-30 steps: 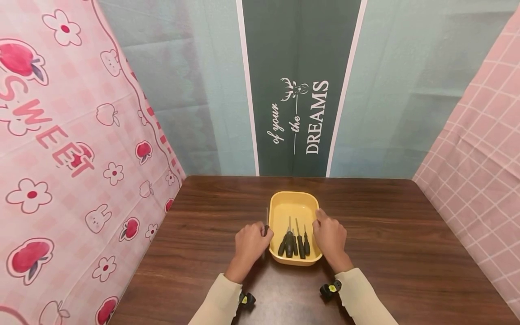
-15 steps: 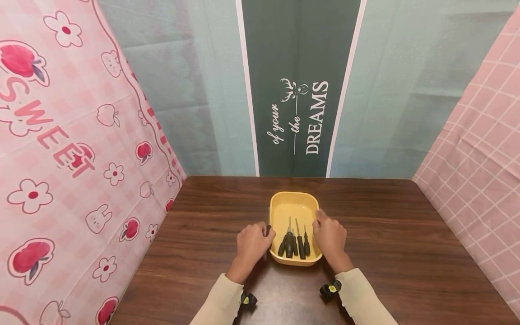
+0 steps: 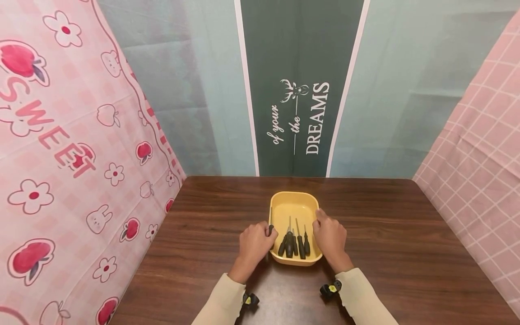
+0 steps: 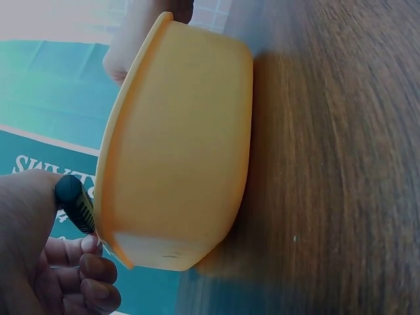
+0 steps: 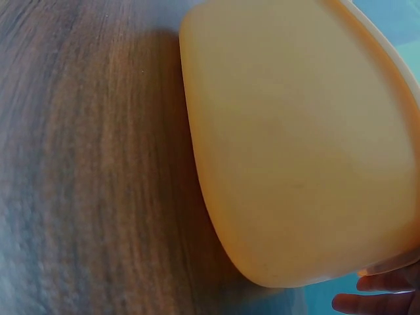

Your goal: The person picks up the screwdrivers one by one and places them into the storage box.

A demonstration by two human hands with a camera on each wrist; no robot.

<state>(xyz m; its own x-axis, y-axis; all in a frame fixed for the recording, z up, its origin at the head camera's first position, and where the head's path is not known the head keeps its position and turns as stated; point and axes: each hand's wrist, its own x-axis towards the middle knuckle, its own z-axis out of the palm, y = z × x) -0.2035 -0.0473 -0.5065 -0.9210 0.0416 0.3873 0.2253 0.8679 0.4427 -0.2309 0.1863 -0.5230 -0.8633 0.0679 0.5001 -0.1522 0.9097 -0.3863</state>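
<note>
A yellow plastic tub (image 3: 293,205) sits on the table, with several black-handled screwdrivers (image 3: 289,244) lying in its near half, shafts pointing away from me. My left hand (image 3: 255,241) holds another screwdriver (image 4: 77,205) by its black handle. Its shaft points away from me, over the tub's left rim. In the left wrist view, that handle lies between thumb and curled fingers, close against the rim. On the opposite side, my right hand (image 3: 331,234) grips the tub's right rim. Only some of its fingertips (image 5: 374,303) show in the right wrist view, below the tub's wall.
The dark wooden table (image 3: 390,243) extends to both sides of the tub. A pink printed curtain (image 3: 73,203) hangs at the left and a pink checked cloth (image 3: 479,149) at the right. Behind the table hangs a green cloth (image 3: 292,45) with lettering.
My left hand has shifted slightly right with its screwdriver, from beside the tub to over its left rim. The right hand, the tub and the screwdrivers in it stay put.
</note>
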